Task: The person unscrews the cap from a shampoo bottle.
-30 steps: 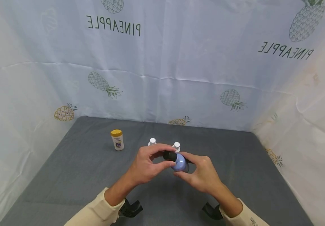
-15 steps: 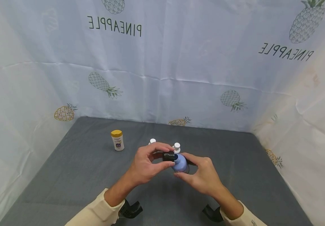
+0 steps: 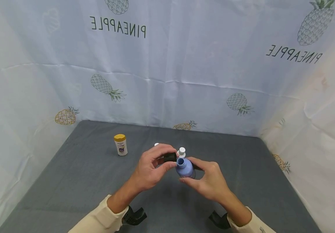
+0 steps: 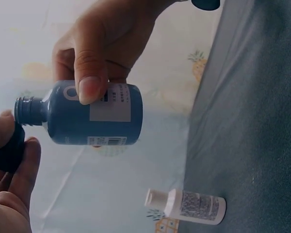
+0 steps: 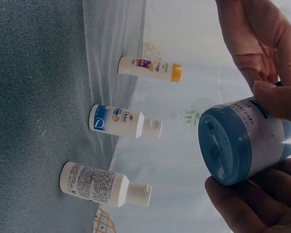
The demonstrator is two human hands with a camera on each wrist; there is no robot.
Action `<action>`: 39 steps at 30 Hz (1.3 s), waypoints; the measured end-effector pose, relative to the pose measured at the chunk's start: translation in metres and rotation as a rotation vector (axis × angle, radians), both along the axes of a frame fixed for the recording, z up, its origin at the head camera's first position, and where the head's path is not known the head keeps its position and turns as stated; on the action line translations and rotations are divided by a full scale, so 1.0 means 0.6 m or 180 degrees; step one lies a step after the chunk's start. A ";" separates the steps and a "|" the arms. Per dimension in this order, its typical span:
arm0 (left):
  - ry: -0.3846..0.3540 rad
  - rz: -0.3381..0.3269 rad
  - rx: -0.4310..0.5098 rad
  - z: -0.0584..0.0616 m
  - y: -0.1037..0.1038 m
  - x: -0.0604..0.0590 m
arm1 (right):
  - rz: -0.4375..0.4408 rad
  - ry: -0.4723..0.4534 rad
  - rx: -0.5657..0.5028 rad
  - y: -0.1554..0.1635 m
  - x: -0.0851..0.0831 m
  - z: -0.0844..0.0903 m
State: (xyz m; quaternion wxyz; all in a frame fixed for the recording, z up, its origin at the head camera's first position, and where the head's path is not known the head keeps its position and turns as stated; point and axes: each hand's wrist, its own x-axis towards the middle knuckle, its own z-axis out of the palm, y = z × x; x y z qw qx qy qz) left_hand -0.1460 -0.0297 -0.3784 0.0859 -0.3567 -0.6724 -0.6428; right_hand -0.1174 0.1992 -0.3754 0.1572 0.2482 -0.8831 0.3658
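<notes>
Cap's off now: left hand (image 3: 148, 168) pinches the black cap (image 3: 170, 157) just beside the open neck, while right hand (image 3: 208, 181) grips the blue bottle (image 3: 184, 167) above the tabletop (image 3: 83, 174). Three small bottles behind look untouched.

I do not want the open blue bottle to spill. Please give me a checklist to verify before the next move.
1. Black cap off the bottle neck: ok.
2. Left hand pinches the cap firmly: ok.
3. Right hand grips the blue bottle body: ok.
4. Bottle mouth points up: ok in the head view.
5. Liquid level inside: cannot tell.
6. Two white-capped bottles and yellow-capped bottle stand apart from the hands: ok.
</notes>
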 end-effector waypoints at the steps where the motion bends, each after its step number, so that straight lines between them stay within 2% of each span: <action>1: 0.0001 -0.0003 -0.0015 -0.001 0.000 0.000 | -0.0009 -0.0004 0.0005 0.000 0.000 0.000; 12: 0.0066 0.0063 -0.0153 -0.008 0.000 -0.001 | -0.0090 -0.0016 0.0053 0.001 0.002 0.003; 24: -0.0211 -0.0097 -0.0047 -0.008 0.003 0.001 | -0.0143 -0.0003 0.0102 0.002 0.002 0.002; 31: -0.0147 -0.0160 0.0031 -0.016 0.005 -0.001 | -0.0108 0.0020 0.0069 0.003 0.004 0.003; 34: -0.0133 -0.0135 0.0031 -0.018 0.004 -0.002 | -0.0088 0.0020 0.0047 0.003 0.004 0.004; 39: -0.0274 0.0017 0.0008 -0.017 0.002 -0.002 | -0.0114 -0.0012 0.0068 0.003 0.003 0.006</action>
